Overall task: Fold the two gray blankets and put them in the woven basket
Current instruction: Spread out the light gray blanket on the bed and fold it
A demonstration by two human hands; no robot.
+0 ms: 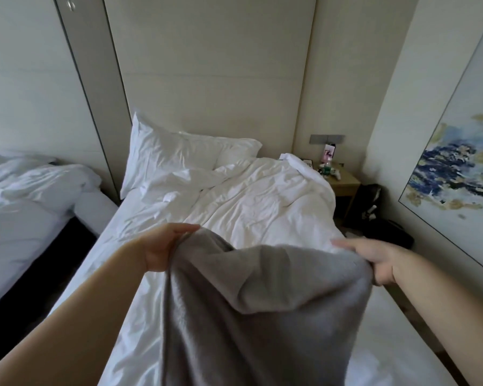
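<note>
Directly ahead, the wide bed (234,196) with its wrinkled white duvet takes most of the view, its head against a padded wall panel. Over the near part of this bed one gray blanket (262,302) is held up in the air; its upper edge sags between the two hands and the rest hangs down toward the bottom of the view. At the left stands a second bed (25,196) with white bedding, apart from the first one. On the right wall hangs a large painting (457,168) with blue and yellow marks. A white pillow (173,154) leans at the head of the bed. In the far right corner is a small wooden nightstand (343,185). The left hand (162,246) grips the upper left corner of the blanket with curled fingers, and the right hand (374,260) grips the upper right corner in the same way. A small bottle (327,165) stands on the nightstand
</note>
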